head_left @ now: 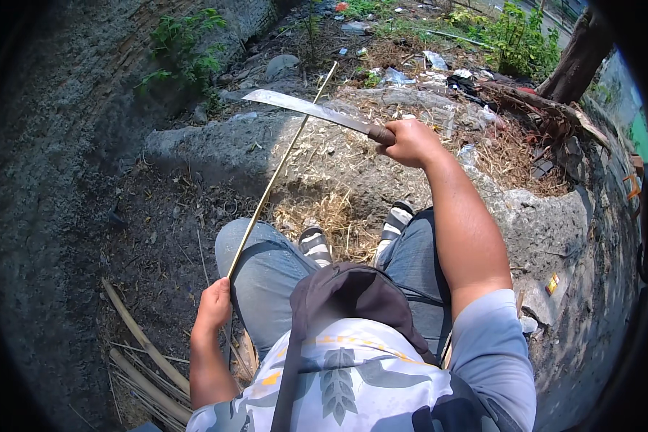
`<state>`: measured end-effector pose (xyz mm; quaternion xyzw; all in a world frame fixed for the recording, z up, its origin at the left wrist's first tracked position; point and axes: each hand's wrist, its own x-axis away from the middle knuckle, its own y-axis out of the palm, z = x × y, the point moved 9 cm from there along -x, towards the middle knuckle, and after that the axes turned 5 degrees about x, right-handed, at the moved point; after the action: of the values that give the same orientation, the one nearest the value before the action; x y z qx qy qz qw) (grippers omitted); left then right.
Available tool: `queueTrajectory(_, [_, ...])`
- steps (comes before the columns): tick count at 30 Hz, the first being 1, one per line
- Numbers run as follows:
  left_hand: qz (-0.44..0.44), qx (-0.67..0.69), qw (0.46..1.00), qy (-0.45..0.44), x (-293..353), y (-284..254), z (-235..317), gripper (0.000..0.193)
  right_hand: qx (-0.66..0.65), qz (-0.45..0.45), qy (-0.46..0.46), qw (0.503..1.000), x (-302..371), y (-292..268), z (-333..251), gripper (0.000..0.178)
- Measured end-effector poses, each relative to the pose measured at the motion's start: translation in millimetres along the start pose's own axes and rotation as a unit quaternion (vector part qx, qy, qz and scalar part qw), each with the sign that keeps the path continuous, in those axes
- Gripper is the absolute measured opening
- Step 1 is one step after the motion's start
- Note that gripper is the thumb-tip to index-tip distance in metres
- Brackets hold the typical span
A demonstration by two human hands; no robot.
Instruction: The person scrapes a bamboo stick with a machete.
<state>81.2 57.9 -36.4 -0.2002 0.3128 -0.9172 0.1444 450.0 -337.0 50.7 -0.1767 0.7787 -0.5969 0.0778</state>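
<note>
Outdoors, you are sitting above a dirt patch strewn with dry shavings, with a rough concrete slab rising behind it and weeds and litter lying along the upper edge of the frame.

At lower left, split bamboo pieces are lying on the ground. Just right of them, your left hand is closing fully around the lower end of a thin bamboo strip, which is running diagonally up to the upper middle of the frame. That strip is looking light, springy and likely to whip or splinter, so gripping it low, well away from the edge, as you are doing, seems sound; its sides may be sharp.

Crossing the strip near the top, a long machete is pointing left, its blade lying over the strip. It is looking heavy toward the tip and stiff. Your right hand is wrapping tightly around its dark handle at upper middle right.

Whether the blade is actually biting into the strip or merely passing over it is hard to make out. Your feet in sandals are showing only partly between your knees, and a dark bag is hiding your lap.
</note>
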Motion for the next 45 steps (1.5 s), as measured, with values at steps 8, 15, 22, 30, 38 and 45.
queueTrajectory(8, [-0.008, 0.011, 1.000, 0.010, -3, 1, -12, 0.056, 0.048, -0.028, -0.137, 0.989, 10, 5, -44, 0.026])
queueTrajectory(15, [-0.016, -0.014, 1.000, 0.000, -4, 1, -3, 0.058, 0.007, 0.061, 0.078, 0.995, -10, -1, 27, 0.036])
queueTrajectory(22, [-0.014, -0.041, 0.999, 0.013, -3, -3, 2, 0.058, -0.034, 0.003, 0.102, 0.994, -14, 12, 38, 0.042])
queueTrajectory(30, [-0.017, -0.021, 1.000, -0.001, -4, -1, -3, 0.058, -0.073, 0.002, 0.067, 0.995, -13, 15, 28, 0.038])
queueTrajectory(38, [-0.014, -0.022, 1.000, -0.010, -8, -1, -12, 0.059, 0.018, -0.015, -0.082, 0.996, 5, 10, -31, 0.026])
queueTrajectory(45, [-0.002, -0.017, 1.000, 0.015, -5, -2, -21, 0.058, 0.012, 0.033, -0.015, 0.999, -12, 11, 3, 0.028])
